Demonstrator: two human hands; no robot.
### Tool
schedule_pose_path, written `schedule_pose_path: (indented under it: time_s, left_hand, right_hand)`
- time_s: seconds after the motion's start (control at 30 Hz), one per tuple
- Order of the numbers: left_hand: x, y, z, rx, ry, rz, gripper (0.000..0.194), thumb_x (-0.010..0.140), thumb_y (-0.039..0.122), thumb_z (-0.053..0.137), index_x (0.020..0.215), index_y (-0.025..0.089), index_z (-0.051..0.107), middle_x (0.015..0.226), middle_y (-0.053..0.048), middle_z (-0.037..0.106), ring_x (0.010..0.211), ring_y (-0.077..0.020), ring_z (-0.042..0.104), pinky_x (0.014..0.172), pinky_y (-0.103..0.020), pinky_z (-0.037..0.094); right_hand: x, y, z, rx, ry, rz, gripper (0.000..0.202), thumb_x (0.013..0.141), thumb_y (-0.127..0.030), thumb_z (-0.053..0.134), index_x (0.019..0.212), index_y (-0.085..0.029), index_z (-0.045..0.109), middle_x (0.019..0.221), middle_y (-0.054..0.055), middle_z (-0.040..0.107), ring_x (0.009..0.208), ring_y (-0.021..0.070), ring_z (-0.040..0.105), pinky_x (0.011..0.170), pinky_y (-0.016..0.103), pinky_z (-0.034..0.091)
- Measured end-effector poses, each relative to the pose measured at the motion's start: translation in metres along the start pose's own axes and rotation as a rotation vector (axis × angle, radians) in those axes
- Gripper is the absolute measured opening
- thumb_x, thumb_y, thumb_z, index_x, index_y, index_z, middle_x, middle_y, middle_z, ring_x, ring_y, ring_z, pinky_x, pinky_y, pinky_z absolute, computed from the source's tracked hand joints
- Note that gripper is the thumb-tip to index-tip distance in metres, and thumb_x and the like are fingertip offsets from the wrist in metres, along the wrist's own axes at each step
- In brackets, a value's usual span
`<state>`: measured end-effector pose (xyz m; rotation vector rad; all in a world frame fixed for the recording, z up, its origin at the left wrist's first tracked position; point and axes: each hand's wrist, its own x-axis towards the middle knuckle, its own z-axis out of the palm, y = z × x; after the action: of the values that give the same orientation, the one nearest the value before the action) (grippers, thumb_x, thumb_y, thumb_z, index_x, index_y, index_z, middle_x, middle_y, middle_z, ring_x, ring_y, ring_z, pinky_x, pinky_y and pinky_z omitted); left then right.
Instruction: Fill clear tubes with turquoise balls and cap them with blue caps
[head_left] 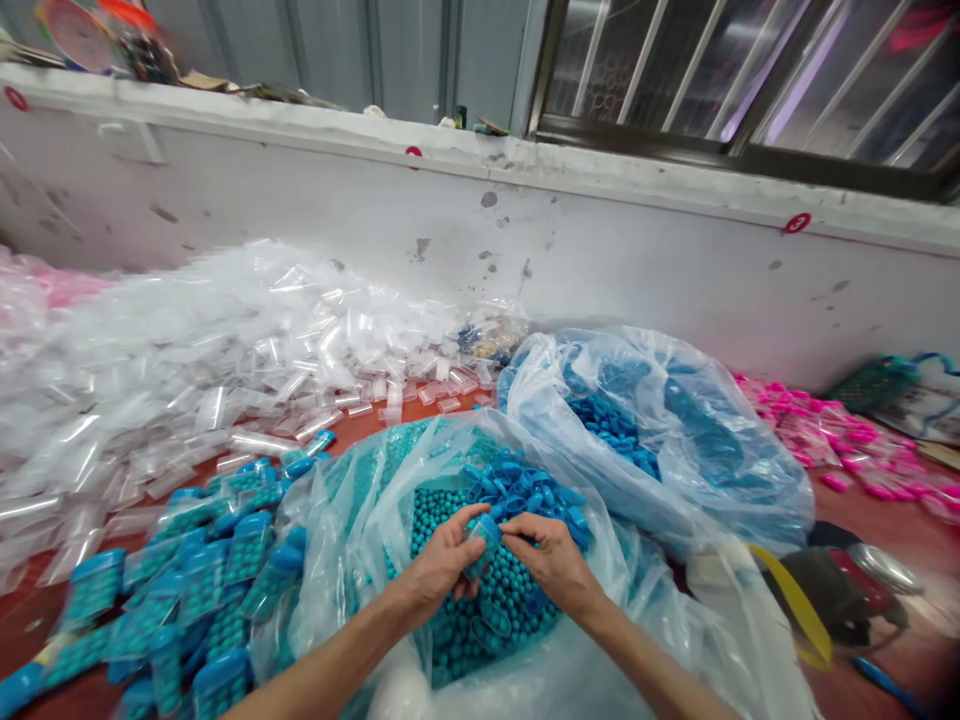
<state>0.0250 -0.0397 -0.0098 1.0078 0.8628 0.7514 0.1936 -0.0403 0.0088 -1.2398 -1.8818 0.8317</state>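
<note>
My left hand (452, 550) is wrapped round a small clear container (486, 540) with a blue cap at its upper end. At the cap's right side, the fingertips of my right hand (547, 560) are pinched together and touch it. Both hands are above an opened plastic bag (337, 560) full of teal beads (517, 590). A heap of loose blue caps (517, 490) lies on the beads just behind my hands. The lower part of the container is partly hidden by my left fingers.
Filled blue-capped containers (202, 580) lie on the red surface to the left. Behind them rises a pile of clear empty tubes (225, 350). A second bag (720, 440) holds blue caps. Pink pieces (840, 430) and a dark red-and-black object (847, 590) are at the right.
</note>
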Motion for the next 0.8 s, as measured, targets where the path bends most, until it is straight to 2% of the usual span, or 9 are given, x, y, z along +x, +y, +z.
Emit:
schedule_pose_path:
  time_s: [0.13, 0.27, 0.33, 0.4, 0.47, 0.53, 0.6, 0.7, 0.8]
  left_hand:
    - [-0.001, 0.005, 0.007, 0.016, 0.048, -0.001, 0.065, 0.067, 0.049, 0.059, 0.118, 0.016, 0.038, 0.054, 0.008, 0.048, 0.032, -0.0043, 0.042, 0.030, -0.015, 0.021]
    - [0.001, 0.002, 0.012, 0.016, 0.122, 0.055, 0.047, 0.067, 0.043, 0.058, 0.104, 0.018, 0.044, 0.047, 0.012, 0.036, 0.033, -0.0039, 0.035, 0.031, -0.014, 0.026]
    - [0.001, 0.000, 0.011, 0.051, 0.146, 0.080, 0.044, 0.068, 0.043, 0.056, 0.102, 0.018, 0.043, 0.047, 0.012, 0.035, 0.033, -0.0043, 0.034, 0.031, -0.014, 0.028]
    - [-0.001, 0.001, 0.008, 0.107, 0.124, 0.052, 0.045, 0.070, 0.044, 0.053, 0.105, 0.019, 0.041, 0.050, 0.011, 0.041, 0.032, -0.0047, 0.038, 0.030, -0.015, 0.028]
    - [-0.004, 0.004, 0.003, 0.137, 0.054, 0.009, 0.047, 0.072, 0.045, 0.050, 0.109, 0.020, 0.038, 0.056, 0.008, 0.048, 0.032, -0.0060, 0.044, 0.029, -0.015, 0.029]
    - [-0.006, 0.009, 0.000, 0.152, 0.010, -0.010, 0.048, 0.073, 0.046, 0.049, 0.110, 0.019, 0.036, 0.057, 0.008, 0.049, 0.032, -0.0065, 0.045, 0.029, -0.015, 0.028]
    - [-0.009, 0.013, 0.001, 0.188, 0.032, -0.008, 0.047, 0.074, 0.044, 0.048, 0.112, 0.019, 0.036, 0.054, 0.009, 0.045, 0.031, -0.0053, 0.042, 0.029, -0.015, 0.028]
    - [-0.010, 0.014, 0.008, 0.256, 0.107, 0.022, 0.051, 0.076, 0.039, 0.049, 0.121, 0.020, 0.034, 0.054, 0.010, 0.042, 0.032, -0.0041, 0.038, 0.032, -0.016, 0.031]
    - [-0.009, 0.012, 0.015, 0.243, 0.178, 0.085, 0.056, 0.078, 0.037, 0.048, 0.128, 0.021, 0.031, 0.055, 0.009, 0.043, 0.034, -0.0048, 0.035, 0.036, -0.018, 0.033]
  right_hand:
    - [-0.002, 0.000, 0.004, -0.004, 0.034, -0.048, 0.017, 0.079, -0.019, 0.051, 0.074, -0.017, 0.066, 0.070, 0.002, 0.064, 0.066, 0.0138, 0.059, 0.064, 0.024, 0.044]
    - [-0.006, 0.001, 0.008, 0.000, 0.030, -0.133, 0.018, 0.080, -0.019, 0.049, 0.076, -0.017, 0.066, 0.072, 0.004, 0.063, 0.071, 0.0146, 0.059, 0.067, 0.025, 0.045]
    - [-0.006, 0.002, 0.006, 0.038, 0.012, -0.116, 0.017, 0.079, -0.020, 0.049, 0.075, -0.017, 0.066, 0.074, 0.004, 0.063, 0.074, 0.0152, 0.058, 0.070, 0.027, 0.045]
    - [-0.004, 0.003, 0.003, 0.167, -0.038, 0.006, 0.013, 0.075, -0.021, 0.054, 0.078, -0.018, 0.065, 0.075, 0.003, 0.063, 0.071, 0.0147, 0.057, 0.067, 0.027, 0.046]
    - [0.001, 0.004, 0.001, 0.372, -0.058, 0.185, 0.016, 0.068, -0.022, 0.058, 0.083, -0.017, 0.063, 0.076, 0.001, 0.061, 0.063, 0.0129, 0.056, 0.059, 0.026, 0.048]
    - [0.006, 0.003, 0.001, 0.554, -0.026, 0.328, 0.024, 0.063, -0.025, 0.061, 0.086, -0.016, 0.060, 0.076, 0.001, 0.059, 0.058, 0.0118, 0.054, 0.052, 0.025, 0.049]
    - [0.010, 0.001, 0.003, 0.629, 0.028, 0.399, 0.034, 0.061, -0.027, 0.062, 0.093, -0.015, 0.058, 0.077, 0.001, 0.058, 0.058, 0.0128, 0.054, 0.050, 0.027, 0.050]
    - [0.011, -0.005, 0.007, 0.546, 0.040, 0.372, 0.048, 0.066, -0.028, 0.058, 0.112, -0.015, 0.052, 0.085, 0.004, 0.061, 0.068, 0.0164, 0.058, 0.054, 0.029, 0.051]
    - [0.005, -0.013, 0.008, 0.292, -0.080, 0.230, 0.049, 0.074, -0.030, 0.054, 0.121, -0.017, 0.049, 0.104, 0.008, 0.060, 0.091, 0.0212, 0.057, 0.076, 0.036, 0.049]
